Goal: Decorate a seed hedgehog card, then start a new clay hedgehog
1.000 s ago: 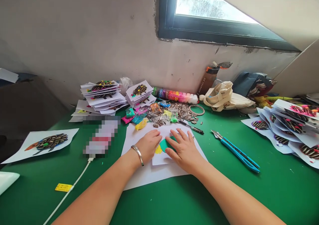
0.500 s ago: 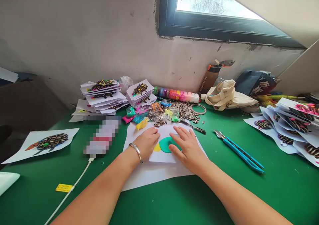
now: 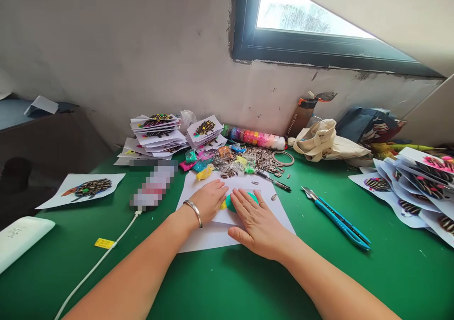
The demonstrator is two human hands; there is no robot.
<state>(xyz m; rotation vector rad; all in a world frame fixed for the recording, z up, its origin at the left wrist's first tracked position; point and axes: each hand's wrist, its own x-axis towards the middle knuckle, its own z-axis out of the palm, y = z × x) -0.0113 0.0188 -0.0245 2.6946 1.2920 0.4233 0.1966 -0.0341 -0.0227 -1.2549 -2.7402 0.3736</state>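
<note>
My right hand (image 3: 253,220) lies flat with its fingers stretched over a flattened patch of green clay (image 3: 252,197), covering most of it. A small yellow clay piece (image 3: 223,205) joins the green on its left side. Both sit on a small white paper (image 3: 227,217), which rests on a larger white sheet (image 3: 205,239). At the left edge of the small paper lies my left hand (image 3: 209,201), its fingers stretched out and a silver bangle on the wrist.
Sunflower seeds (image 3: 264,158), bagged clay (image 3: 205,172) and a pen (image 3: 275,182) lie beyond the paper. A blue utility knife (image 3: 338,220) is to the right. Stacks of seed pictures stand at left (image 3: 159,138) and right (image 3: 425,183). A white cable (image 3: 95,270) crosses the left side.
My right hand has moved left and flattened over the green clay, hiding more of it. My left hand stays about where it was. The view has shifted slightly.
</note>
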